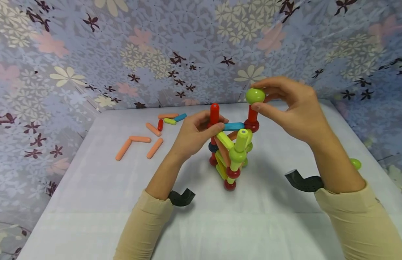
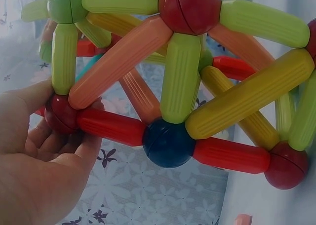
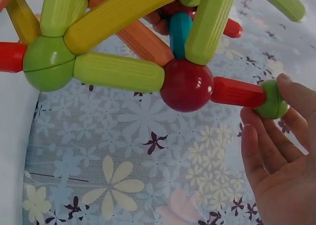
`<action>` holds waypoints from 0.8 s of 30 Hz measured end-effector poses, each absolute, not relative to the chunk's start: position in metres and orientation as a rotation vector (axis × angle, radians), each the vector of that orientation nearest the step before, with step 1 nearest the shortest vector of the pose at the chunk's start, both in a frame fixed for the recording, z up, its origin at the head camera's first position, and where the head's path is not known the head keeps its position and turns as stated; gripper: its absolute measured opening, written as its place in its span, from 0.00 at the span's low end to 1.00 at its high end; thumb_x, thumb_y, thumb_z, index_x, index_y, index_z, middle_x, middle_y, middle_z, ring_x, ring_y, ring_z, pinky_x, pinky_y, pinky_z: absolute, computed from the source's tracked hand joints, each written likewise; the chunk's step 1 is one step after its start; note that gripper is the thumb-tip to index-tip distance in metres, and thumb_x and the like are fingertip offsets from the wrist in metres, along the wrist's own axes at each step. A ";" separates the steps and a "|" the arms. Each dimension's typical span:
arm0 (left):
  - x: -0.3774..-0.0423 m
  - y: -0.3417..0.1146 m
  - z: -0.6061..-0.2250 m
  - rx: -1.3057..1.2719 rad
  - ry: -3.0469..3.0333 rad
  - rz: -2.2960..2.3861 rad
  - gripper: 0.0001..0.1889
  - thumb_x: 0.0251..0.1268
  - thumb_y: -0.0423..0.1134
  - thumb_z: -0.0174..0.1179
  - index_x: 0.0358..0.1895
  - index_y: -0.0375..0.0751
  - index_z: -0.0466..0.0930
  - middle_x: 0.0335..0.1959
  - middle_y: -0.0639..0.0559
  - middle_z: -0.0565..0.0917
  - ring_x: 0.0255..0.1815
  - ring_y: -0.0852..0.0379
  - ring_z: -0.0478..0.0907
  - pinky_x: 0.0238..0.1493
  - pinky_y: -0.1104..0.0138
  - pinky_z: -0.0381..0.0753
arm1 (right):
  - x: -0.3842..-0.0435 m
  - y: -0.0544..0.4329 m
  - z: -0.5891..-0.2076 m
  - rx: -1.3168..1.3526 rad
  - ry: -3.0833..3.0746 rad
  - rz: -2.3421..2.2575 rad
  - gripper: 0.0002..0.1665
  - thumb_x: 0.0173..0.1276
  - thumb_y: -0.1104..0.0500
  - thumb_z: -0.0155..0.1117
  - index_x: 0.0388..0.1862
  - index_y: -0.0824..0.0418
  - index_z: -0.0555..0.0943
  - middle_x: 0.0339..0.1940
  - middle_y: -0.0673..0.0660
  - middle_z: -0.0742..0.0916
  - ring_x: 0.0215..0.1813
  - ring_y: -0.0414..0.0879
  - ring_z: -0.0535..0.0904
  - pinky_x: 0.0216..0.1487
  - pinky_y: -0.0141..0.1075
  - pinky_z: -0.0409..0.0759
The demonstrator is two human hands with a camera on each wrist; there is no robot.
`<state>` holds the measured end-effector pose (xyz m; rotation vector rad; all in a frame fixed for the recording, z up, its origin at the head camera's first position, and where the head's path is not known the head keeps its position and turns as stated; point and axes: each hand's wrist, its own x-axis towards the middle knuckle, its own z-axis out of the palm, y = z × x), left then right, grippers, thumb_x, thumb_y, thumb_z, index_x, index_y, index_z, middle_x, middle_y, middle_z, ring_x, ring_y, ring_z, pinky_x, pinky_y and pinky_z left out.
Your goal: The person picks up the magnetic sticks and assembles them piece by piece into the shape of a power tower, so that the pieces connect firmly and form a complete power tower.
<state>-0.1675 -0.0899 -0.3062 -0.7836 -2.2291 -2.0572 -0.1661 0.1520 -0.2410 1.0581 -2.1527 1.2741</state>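
Note:
A tower of magnetic sticks and balls (image 1: 235, 156) stands on the table, with triangular braces in green, yellow, orange and red. At its upper left corner, my left hand (image 1: 195, 133) grips a red ball (image 2: 61, 114), the thumb in front and fingers behind. Between thumb and fingers, my right hand (image 1: 293, 108) pinches a green ball (image 1: 255, 96). That ball sits on the upper end of an upright red stick (image 1: 252, 114), which rises from a dark red ball (image 1: 251, 126). A blue stick (image 1: 234, 126) spans the top between the two red corners.
Several loose orange sticks (image 1: 154, 148) lie left of the tower, near a short red stick (image 1: 160, 125), a green one (image 1: 170, 121) and a blue one (image 1: 180, 117). Beside my right forearm, a green ball (image 1: 355, 164) rests near the table's right edge. A flowered cloth (image 1: 188, 47) hangs behind.

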 end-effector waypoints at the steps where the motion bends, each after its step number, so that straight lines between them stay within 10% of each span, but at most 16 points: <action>1: -0.167 -0.091 -0.306 -0.784 -2.228 -2.058 0.12 0.67 0.31 0.59 0.50 0.30 0.78 0.46 0.43 0.83 0.44 0.51 0.80 0.50 0.60 0.78 | -0.165 0.153 -0.242 1.041 -2.163 1.262 0.29 0.52 0.81 0.68 0.56 0.70 0.78 0.49 0.60 0.84 0.45 0.43 0.81 0.50 0.33 0.77; 9: -0.172 -0.094 -0.314 -0.778 -2.238 -2.049 0.11 0.68 0.32 0.59 0.51 0.33 0.79 0.45 0.46 0.84 0.44 0.51 0.80 0.50 0.60 0.78 | -0.174 0.220 -0.287 0.691 -2.358 1.109 0.23 0.63 0.70 0.66 0.57 0.61 0.79 0.50 0.59 0.83 0.49 0.39 0.77 0.49 0.28 0.71; 14: -0.185 -0.098 -0.328 -0.833 -2.220 -2.083 0.12 0.70 0.37 0.58 0.52 0.39 0.79 0.47 0.50 0.84 0.48 0.52 0.79 0.51 0.59 0.78 | -0.180 0.310 -0.346 0.289 -2.749 0.846 0.21 0.70 0.52 0.61 0.58 0.61 0.78 0.52 0.65 0.80 0.47 0.55 0.74 0.41 0.42 0.70; 24: -0.192 -0.100 -0.330 -0.994 -2.147 -2.136 0.14 0.73 0.36 0.53 0.56 0.34 0.75 0.50 0.45 0.83 0.53 0.49 0.77 0.50 0.58 0.78 | -0.168 0.392 -0.417 0.285 -3.161 0.641 0.33 0.60 0.45 0.71 0.56 0.65 0.78 0.45 0.68 0.80 0.37 0.56 0.74 0.27 0.39 0.68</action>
